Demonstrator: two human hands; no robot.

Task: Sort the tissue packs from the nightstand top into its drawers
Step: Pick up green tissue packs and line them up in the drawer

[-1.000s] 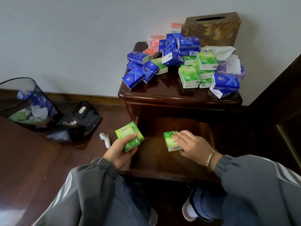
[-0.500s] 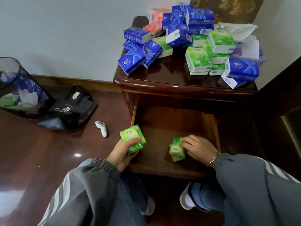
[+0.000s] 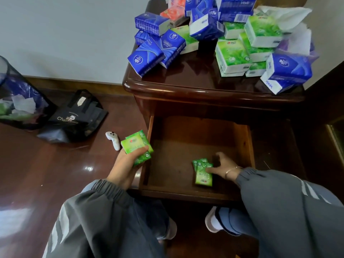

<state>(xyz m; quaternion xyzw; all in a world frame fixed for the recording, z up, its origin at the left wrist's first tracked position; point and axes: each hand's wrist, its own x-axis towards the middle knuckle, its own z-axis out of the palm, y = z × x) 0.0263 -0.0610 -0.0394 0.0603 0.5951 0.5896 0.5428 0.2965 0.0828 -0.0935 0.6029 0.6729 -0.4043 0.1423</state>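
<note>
The dark wooden nightstand [image 3: 186, 86] carries a heap of blue tissue packs [image 3: 149, 58], green tissue packs [image 3: 232, 56] and a few pink ones [image 3: 173, 12]. Its top drawer [image 3: 186, 194] is pulled out below. My right hand [image 3: 223, 164] is down inside the drawer at the front right, its thumb and fingers on a small stack of green packs [image 3: 202, 174] that lies on the drawer floor. My left hand [image 3: 126, 164] hovers at the drawer's left rim, closed around more green packs [image 3: 136, 146].
On the floor to the left lie a white controller [image 3: 112, 141], a black bag [image 3: 74, 118] and a mesh waste bin [image 3: 14, 101]. Loose white tissues [image 3: 286, 13] sit at the top's back right. My shoes [image 3: 214, 220] are under the drawer front.
My right hand has lowered its green packs from above the drawer to the drawer floor at the front right. The left hand kept its packs near the left rim. The camera tilted down.
</note>
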